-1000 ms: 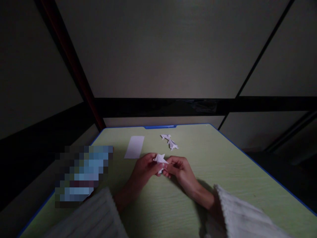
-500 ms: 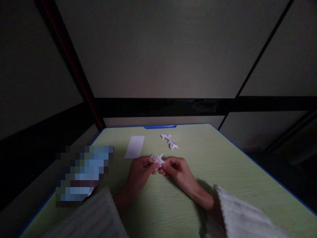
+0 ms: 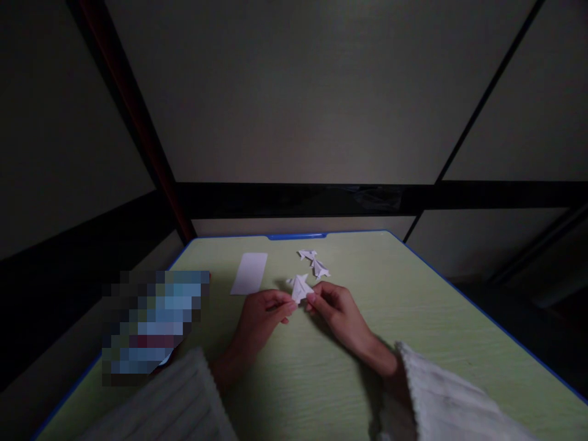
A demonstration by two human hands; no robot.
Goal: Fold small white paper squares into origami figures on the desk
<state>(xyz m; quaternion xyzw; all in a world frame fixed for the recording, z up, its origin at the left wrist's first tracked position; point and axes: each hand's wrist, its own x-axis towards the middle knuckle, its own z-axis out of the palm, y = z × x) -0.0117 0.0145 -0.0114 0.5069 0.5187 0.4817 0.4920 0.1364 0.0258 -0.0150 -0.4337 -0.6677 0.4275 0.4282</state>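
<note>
A small white origami frog (image 3: 299, 288), with a pointed body and leg-like flaps, is held just above the table in front of me. My right hand (image 3: 337, 306) pinches its right lower corner between thumb and fingers. At its lower left corner, the thumb and fingertips of my left hand (image 3: 264, 312) close on the paper's edge. Beyond my hands lie two more folded paper figures of like shape, a farther one (image 3: 307, 253) and a nearer one (image 3: 319, 268), touching or nearly so.
A flat white sheet of paper (image 3: 249, 273) lies left of the figures. Farther left is a blurred-out, bluish flat object (image 3: 165, 318). The pale green table (image 3: 441, 343) has a blue rim and a blue handle-like strip (image 3: 297, 236) at its far edge, close to a panelled wall.
The origami frog has been turned and raised slightly away from me, showing more of its body. My right hand has shifted a little with it; my left fingers now cover less of it.
</note>
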